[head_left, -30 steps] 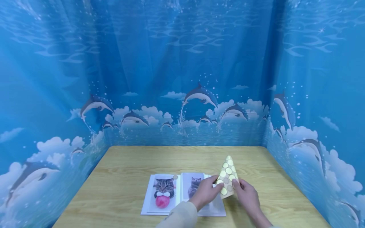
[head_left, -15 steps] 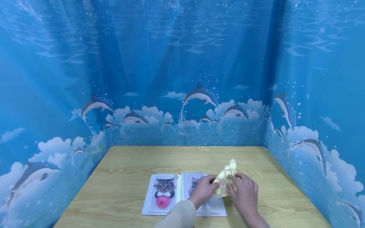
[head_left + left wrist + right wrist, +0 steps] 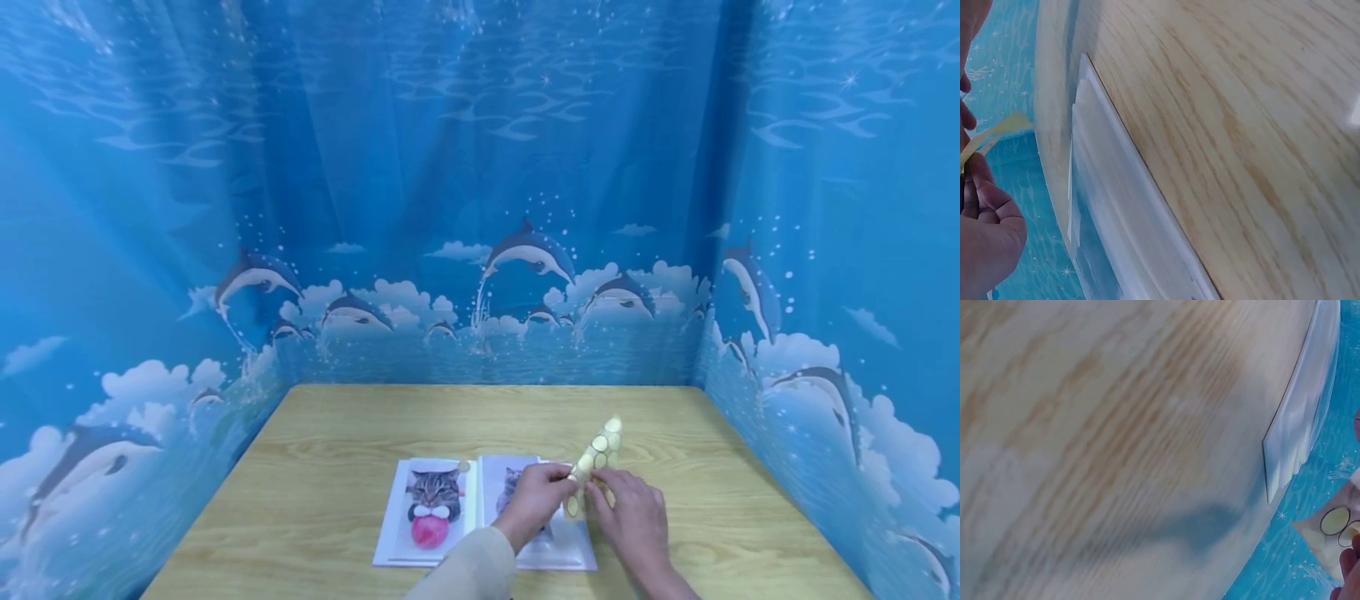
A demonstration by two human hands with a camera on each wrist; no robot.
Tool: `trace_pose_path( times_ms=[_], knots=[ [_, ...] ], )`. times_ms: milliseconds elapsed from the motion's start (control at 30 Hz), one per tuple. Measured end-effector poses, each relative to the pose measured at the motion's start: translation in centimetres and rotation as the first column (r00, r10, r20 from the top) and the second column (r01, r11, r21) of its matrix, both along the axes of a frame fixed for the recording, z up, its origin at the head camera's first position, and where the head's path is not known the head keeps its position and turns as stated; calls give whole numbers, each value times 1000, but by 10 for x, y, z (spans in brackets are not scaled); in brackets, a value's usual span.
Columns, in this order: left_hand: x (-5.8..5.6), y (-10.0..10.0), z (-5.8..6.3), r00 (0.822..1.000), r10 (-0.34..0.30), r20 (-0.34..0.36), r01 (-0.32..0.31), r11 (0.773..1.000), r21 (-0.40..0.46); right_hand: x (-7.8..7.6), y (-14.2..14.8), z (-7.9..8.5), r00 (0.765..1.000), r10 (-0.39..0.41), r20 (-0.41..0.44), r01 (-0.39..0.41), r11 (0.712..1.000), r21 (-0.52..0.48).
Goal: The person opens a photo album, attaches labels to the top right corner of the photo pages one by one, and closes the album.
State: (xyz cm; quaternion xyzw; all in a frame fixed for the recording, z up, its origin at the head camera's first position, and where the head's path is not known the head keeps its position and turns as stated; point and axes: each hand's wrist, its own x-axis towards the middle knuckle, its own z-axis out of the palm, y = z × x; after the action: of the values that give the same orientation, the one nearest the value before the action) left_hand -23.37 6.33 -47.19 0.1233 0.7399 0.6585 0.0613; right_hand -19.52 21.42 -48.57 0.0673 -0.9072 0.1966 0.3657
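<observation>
My left hand (image 3: 534,500) pinches the lower left edge of a sheet of round yellow stickers (image 3: 602,450), which is bent and held up above the table. From the right, the thumb and forefinger of my right hand (image 3: 633,512) pinch at a round sticker on the sheet's face. The right wrist view shows the sticker sheet (image 3: 1335,520) with dark-ringed circles and my right fingertips (image 3: 1349,559) at one of them. Edge-on in the left wrist view, the sheet (image 3: 1007,125) curves out from my left fingers (image 3: 982,172).
An open photo album (image 3: 382,533) with cat pictures lies on the wooden table (image 3: 315,483), partly under my left arm. One small round sticker (image 3: 463,467) sits near the top of its left page. A blue dolphin-print curtain (image 3: 420,208) surrounds the table.
The sheet has tilted right and bent more edge-on. My right hand has left the sheet's right edge and moved leftward onto its face, thumb and forefinger closing together. The album has stayed put.
</observation>
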Motion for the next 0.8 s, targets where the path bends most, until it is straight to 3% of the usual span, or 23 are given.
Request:
trace_pose_path(
  times_ms=[200,567,800],
  knots=[
    [0,0,1,998,11,69,-10,1000,-14,-1,-3,-1,999,29,-28,-30,999,-27],
    [1,-1,1,995,16,97,-14,1000,-24,-1,-4,-7,994,71,-85,-72,997,-9],
    [1,-2,-1,994,34,101,-27,997,-70,0,-6,-7,998,53,-20,-54,998,-35]
  ],
)
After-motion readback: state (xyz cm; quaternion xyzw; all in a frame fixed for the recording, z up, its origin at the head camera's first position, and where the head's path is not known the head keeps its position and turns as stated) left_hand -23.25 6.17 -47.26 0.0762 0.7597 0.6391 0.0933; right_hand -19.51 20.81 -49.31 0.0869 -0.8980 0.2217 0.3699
